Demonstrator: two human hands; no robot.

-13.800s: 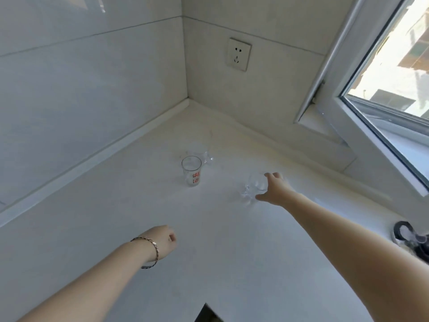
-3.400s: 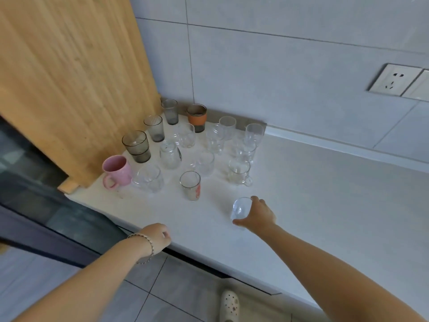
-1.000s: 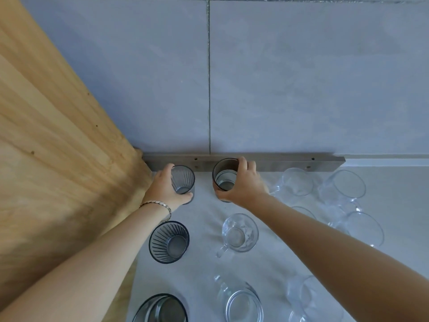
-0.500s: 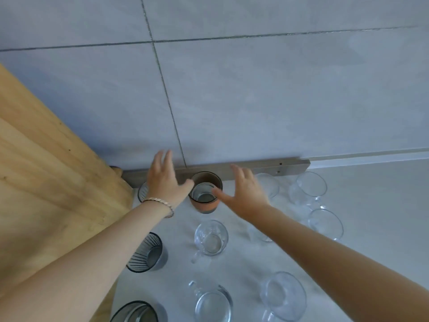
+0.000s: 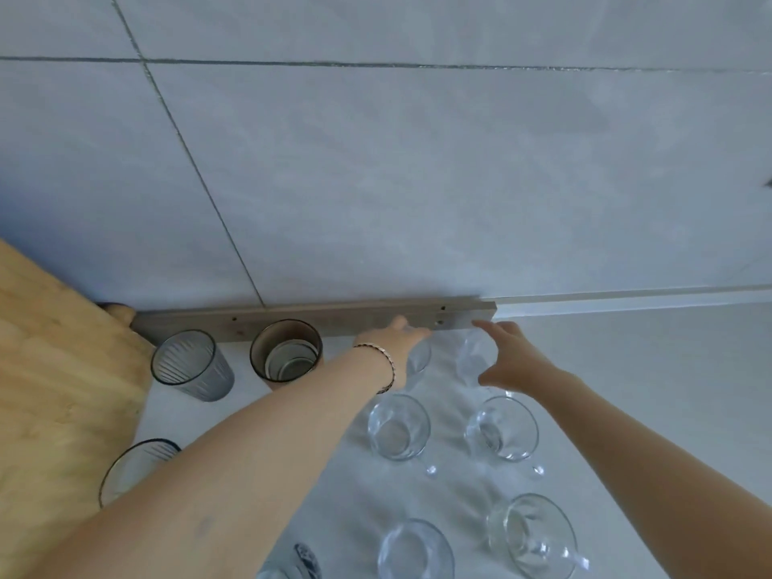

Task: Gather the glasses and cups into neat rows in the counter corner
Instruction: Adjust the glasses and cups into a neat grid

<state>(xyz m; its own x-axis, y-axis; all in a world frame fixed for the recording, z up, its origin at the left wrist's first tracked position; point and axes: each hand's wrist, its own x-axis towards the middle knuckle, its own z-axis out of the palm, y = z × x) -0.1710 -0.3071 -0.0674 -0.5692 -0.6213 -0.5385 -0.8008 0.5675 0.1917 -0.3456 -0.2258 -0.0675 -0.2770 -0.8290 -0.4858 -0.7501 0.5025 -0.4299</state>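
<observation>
— Head view: what are the hands doing?

— The left hand [image 5: 390, 346] lies over a clear glass [image 5: 420, 358] by the wall; I cannot tell whether it grips. The right hand [image 5: 516, 363] is spread, with thumb and fingers either side of another glass [image 5: 471, 356].

— And the rest?

— Left of both hands stand a grey ribbed glass [image 5: 190, 365] and a brown-banded cup [image 5: 286, 355]. Nearer than the hands, clear cups [image 5: 399, 426] stand in rows on the bench [image 5: 635, 390].
</observation>
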